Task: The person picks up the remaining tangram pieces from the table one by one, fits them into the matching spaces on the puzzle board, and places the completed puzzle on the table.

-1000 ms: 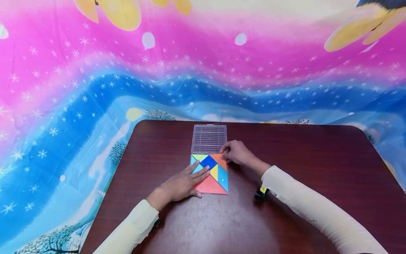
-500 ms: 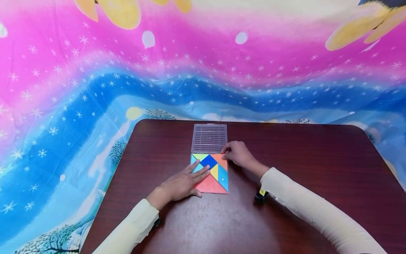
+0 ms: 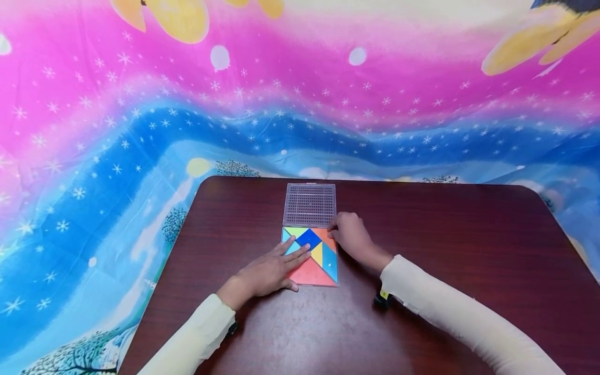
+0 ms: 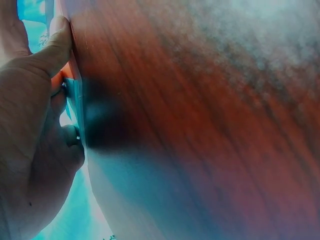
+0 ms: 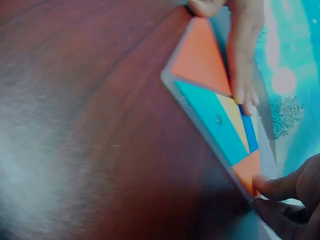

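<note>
A square tangram tray (image 3: 319, 285) lies on the table, filled with coloured pieces. They include a large red triangle (image 3: 309, 273), a blue square (image 3: 308, 239), a small yellow triangle (image 3: 317, 255) and a teal parallelogram (image 3: 330, 265). My left hand (image 3: 267, 268) lies over the tray's left side, fingers spread across the pieces and thumb along the near edge; it covers part of a light blue triangle. At the tray's far right corner, my right hand (image 3: 355, 237) pinches the corner of the orange triangle (image 3: 327, 239), its thumb on the piece in the right wrist view.
Beyond the tray lies its gridded lid (image 3: 309, 204), folded flat toward the table's far edge. The dark red-brown table (image 3: 445, 234) shines in front. A patterned pink and blue cloth (image 3: 300, 104) hangs behind. Dark wrist cameras show below both cream sleeves.
My right hand has shifted slightly right and toward me, its wrist lower, with fingertips still at the orange corner. The left hand stays on the tray.
</note>
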`<state>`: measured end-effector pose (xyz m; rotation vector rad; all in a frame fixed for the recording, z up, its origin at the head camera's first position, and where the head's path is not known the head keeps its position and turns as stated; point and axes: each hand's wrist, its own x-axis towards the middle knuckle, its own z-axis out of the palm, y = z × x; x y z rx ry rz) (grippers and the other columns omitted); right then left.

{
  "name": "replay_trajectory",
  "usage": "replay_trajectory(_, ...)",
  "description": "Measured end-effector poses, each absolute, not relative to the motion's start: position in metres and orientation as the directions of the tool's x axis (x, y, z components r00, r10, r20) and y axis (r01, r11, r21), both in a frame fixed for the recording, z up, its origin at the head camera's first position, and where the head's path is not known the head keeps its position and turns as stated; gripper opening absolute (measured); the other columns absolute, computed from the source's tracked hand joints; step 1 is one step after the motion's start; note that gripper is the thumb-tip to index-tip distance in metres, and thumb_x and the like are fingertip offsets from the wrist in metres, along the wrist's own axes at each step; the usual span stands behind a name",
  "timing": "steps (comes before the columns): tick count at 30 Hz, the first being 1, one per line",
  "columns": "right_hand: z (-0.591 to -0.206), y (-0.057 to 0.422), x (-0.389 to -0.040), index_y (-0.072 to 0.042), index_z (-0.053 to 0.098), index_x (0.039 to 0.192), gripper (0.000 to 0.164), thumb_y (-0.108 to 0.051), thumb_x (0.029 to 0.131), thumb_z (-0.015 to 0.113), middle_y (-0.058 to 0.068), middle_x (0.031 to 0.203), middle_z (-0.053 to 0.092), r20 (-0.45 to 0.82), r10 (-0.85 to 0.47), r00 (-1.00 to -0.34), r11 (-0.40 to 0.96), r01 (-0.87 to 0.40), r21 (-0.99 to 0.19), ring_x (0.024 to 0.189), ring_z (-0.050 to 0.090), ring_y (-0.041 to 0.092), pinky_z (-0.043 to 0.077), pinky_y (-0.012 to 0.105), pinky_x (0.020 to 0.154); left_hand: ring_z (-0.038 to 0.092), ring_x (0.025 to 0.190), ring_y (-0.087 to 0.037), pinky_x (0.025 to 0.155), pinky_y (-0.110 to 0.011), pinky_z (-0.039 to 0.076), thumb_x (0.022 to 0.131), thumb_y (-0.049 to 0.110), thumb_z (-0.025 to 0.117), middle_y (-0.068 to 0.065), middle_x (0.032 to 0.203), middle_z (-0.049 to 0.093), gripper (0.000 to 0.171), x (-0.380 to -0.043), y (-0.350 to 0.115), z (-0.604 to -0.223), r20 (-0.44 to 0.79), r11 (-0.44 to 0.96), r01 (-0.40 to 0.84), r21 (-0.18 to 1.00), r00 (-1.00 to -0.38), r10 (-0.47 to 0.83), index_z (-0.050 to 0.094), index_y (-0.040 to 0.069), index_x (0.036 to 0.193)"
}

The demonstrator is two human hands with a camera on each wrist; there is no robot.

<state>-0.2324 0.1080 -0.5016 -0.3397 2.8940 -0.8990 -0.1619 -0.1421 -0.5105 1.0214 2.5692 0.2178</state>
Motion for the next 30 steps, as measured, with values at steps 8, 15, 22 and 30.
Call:
replay_trajectory(8,-0.507,0.106,-0.221,-0.005,0.083,0.095,0.009,-0.004,0.092,0.075,0.004,0.091,0.071,0.067,-0.275,-0.959,0.807,-0.268,-0.526,0.084,0.066,0.016,0.063,0.032,0.077,-0.001,0.162,-0.031,0.127,-0.049,0.029,0.096,0.062,0.054,0.012,0.174,0.009,0.083,-0.162,-0.143,-0.51,-0.272,0.721,0.639,0.268,-0.668,0.693,0.019,0.031,0.165)
replay_trajectory(15,-0.51,0.106,-0.219,-0.004,0.083,0.093,0.008,-0.005,0.092,0.074,0.004,0.089,0.069,0.097,-0.296,-0.95,0.834,-0.307,-0.458,0.083,0.065,0.018,0.063,0.033,0.075,-0.001,0.162,-0.031,0.124,-0.05,0.035,0.096,0.062,0.054,0.012,0.174,0.009,0.083,-0.164,-0.143,-0.512,-0.268,0.72,0.633,0.285,-0.669,0.694,0.019,0.032,0.165)
replay_trajectory(22,-0.516,0.111,-0.216,-0.003,0.082,0.095,0.008,-0.006,0.092,0.075,0.004,0.09,0.068,0.114,-0.303,-0.946,0.845,-0.322,-0.426,0.083,0.063,0.017,0.063,0.032,0.076,0.004,0.162,-0.027,0.131,-0.049,0.017,0.1,0.06,0.05,0.005,0.174,0.01,0.081,-0.166,-0.142,-0.517,-0.242,0.67,0.7,0.247,-0.625,0.742,0.02,0.023,0.165)
replay_trajectory(30,-0.518,0.109,-0.218,-0.006,0.082,0.093,0.005,-0.007,0.091,0.078,0.002,0.089,0.067,0.126,-0.291,-0.948,0.82,-0.315,-0.478,0.081,0.063,0.013,0.063,0.031,0.075,0.011,0.162,-0.02,0.132,-0.047,0.015,0.1,0.063,0.046,0.003,0.174,0.012,0.083,-0.165,-0.144,-0.511,-0.245,0.654,0.747,0.123,-0.615,0.749,0.019,0.019,0.165)
